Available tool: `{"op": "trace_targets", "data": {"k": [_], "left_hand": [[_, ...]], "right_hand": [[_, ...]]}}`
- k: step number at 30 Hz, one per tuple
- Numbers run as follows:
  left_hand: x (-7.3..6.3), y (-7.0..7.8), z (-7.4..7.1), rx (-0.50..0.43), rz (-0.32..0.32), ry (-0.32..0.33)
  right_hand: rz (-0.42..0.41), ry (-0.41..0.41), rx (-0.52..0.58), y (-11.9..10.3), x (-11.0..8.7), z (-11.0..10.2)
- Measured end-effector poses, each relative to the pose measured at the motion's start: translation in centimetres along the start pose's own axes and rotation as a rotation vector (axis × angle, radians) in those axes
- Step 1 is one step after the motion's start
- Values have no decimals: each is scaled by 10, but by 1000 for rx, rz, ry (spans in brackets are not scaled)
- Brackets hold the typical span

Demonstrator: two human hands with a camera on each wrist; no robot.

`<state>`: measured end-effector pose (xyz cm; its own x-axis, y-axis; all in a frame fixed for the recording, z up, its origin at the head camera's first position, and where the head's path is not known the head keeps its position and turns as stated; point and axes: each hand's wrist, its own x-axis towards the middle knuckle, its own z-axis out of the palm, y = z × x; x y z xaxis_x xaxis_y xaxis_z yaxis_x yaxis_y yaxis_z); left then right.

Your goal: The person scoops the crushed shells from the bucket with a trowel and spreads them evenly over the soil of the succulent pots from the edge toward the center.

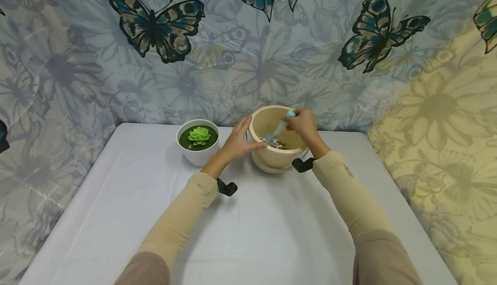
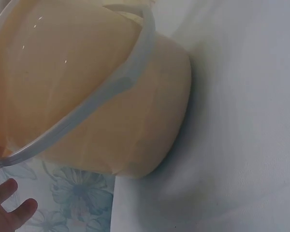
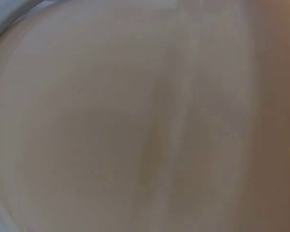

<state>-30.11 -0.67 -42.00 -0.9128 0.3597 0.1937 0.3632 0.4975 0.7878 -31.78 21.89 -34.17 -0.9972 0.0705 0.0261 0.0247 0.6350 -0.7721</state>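
A cream-coloured bucket (image 1: 268, 159) with a pale carrying handle (image 2: 87, 104) stands at the back of the table. Small mixed pebbles or shells (image 1: 280, 145) lie inside it at the bottom. My left hand (image 1: 237, 141) rests against the bucket's left side, thumb near the front rim and fingers fairly straight and spread. Over the bucket's right side, my right hand (image 1: 304, 126) grips the top of a small light-blue shovel (image 1: 280, 128). The shovel slants down to the left, its blade among the pebbles. The right wrist view is a blur of beige surface.
Left of the bucket, a white pot (image 1: 199, 158) holds a green succulent (image 1: 199, 135). A white cloth covers the table (image 1: 256, 233). Behind it hangs a butterfly-and-flower patterned cloth (image 1: 186, 82). A black wrist camera (image 1: 227, 187) sits by the left wrist, another (image 1: 303, 165) by the right.
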Motion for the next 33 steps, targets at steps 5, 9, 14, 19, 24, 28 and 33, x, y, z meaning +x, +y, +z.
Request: {"op": "trace_targets", "data": {"k": [5,9,14,19,24,28,33], "left_hand": [[-3,2,-1,5,4,11],[-3,3,-1,-6,-7,5],[-4,3,1,-18,-14,-1],[-4,1,0,-14,-15,8],[-3,1,-2,-15,-22,4],[-2,0,-2,-12,-12,12],[-2,1,-1,-15,-17,7]], "right_hand": [[38,-30,10,-5,5,5],[-88,-48,-131,-10,0,-1],[-258,-49,-350,-13,-9,-8],[-373,-87,-510,-8,-6,-5],[-401,-83,-470,0,2,2],[-424,-47,-399,4,8,9],[-409,-47,-305,6,8,18]]}}
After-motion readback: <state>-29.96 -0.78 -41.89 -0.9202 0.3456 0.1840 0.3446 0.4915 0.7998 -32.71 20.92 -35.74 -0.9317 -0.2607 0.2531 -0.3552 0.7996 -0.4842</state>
